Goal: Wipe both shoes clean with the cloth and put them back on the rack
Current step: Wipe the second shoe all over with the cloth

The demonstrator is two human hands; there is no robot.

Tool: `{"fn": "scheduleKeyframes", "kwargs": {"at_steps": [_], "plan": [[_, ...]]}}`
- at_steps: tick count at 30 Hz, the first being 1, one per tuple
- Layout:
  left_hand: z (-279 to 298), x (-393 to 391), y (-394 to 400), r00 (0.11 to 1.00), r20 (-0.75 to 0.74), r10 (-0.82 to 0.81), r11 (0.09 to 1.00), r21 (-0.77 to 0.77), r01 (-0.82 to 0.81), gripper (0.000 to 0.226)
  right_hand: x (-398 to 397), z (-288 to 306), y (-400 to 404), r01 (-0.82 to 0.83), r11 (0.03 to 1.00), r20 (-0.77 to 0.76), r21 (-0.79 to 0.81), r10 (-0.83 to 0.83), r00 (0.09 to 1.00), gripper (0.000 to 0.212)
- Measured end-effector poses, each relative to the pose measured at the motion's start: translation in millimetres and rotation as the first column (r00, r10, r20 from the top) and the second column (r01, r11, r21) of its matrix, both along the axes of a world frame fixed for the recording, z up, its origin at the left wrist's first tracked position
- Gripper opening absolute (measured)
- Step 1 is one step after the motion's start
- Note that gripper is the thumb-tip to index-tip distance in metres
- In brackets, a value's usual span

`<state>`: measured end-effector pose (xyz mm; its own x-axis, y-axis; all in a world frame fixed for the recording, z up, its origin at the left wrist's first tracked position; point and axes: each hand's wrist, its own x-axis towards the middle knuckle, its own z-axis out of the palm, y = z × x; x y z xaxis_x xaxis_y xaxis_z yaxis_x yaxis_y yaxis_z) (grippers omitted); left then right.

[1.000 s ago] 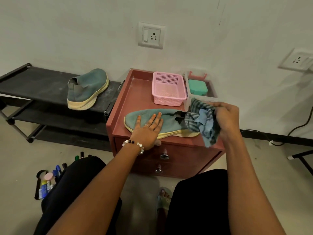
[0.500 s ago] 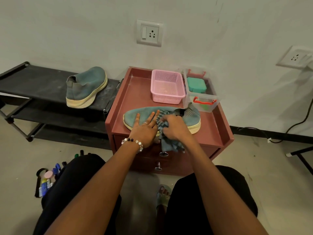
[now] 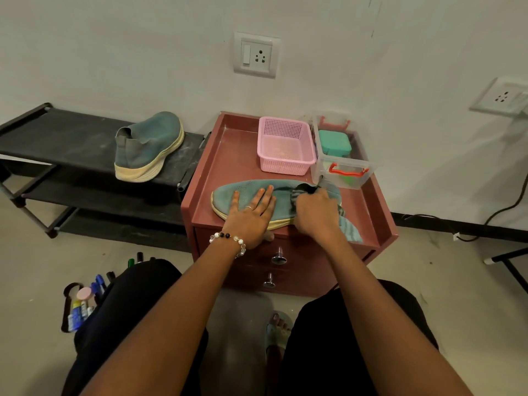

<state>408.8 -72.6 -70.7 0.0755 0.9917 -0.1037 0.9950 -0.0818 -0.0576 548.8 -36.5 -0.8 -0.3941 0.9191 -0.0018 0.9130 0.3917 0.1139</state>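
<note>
Shoe (image 3: 248,192) lies on its side at centre frame, on the red cabinet (image 3: 225,155). My left hand (image 3: 251,215) presses flat on it, fingers straight. My right hand (image 3: 315,212) clutches the striped cloth (image 3: 350,228) against its heel end. Second shoe (image 3: 148,145) sits on the black rack (image 3: 57,132), upper left.

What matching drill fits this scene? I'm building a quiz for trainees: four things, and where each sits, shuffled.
Things:
1. cloth
2. pink basket
3. second shoe
4. left hand

Places:
A. on the black rack's top shelf
B. pressed flat on the shoe on the cabinet
C. in the grip of the right hand
D. at the back of the cabinet top, beside the clear box

Pairs: 1-C, 2-D, 3-A, 4-B
</note>
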Motion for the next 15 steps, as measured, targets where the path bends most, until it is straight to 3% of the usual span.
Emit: {"fn": "scheduleKeyframes", "kwargs": {"at_steps": [5,7,9,11,12,14,15], "plan": [[1.7,0.7,-2.5,1.0,-0.028,-0.013,1.0,0.0,0.013,0.083,-10.3,-0.7,-10.6,-0.067,0.979,-0.242,-0.194,0.018,0.97,0.025],[2.7,0.4,-3.0,1.0,-0.027,-0.014,1.0,-0.005,0.014,0.083,-6.7,0.3,-11.6,-0.077,0.965,-0.398,-0.251,-0.03,0.917,0.023],[2.9,0.0,-2.3,1.0,-0.016,-0.008,1.0,-0.013,0.008,0.085,7.9,11.3,-5.2,-0.064,0.9,-0.646,-0.431,-0.258,0.718,0.031],[1.6,-0.2,-0.4,1.0,-0.006,-0.006,1.0,-0.019,0.006,0.086,26.4,21.7,2.0,-0.062,0.825,-0.777,-0.562,-0.501,0.38,0.043],[0.4,-0.4,0.5,1.0,0.002,-0.004,1.0,-0.018,0.004,0.087,35.4,25.9,4.1,-0.018,0.829,-0.812,-0.559,-0.543,0.211,0.045],[-1.1,-0.5,1.3,1.0,0.001,0.002,1.0,-0.01,-0.002,0.088,51.2,31.0,8.0,0.197,0.873,-0.892,-0.446,-0.451,-0.023,0.044],[-0.9,-0.3,1.4,1.0,-0.003,0.003,1.0,-0.01,-0.003,0.088,57.1,33.2,8.8,0.341,0.87,-0.932,-0.356,-0.355,-0.068,0.043]]}}
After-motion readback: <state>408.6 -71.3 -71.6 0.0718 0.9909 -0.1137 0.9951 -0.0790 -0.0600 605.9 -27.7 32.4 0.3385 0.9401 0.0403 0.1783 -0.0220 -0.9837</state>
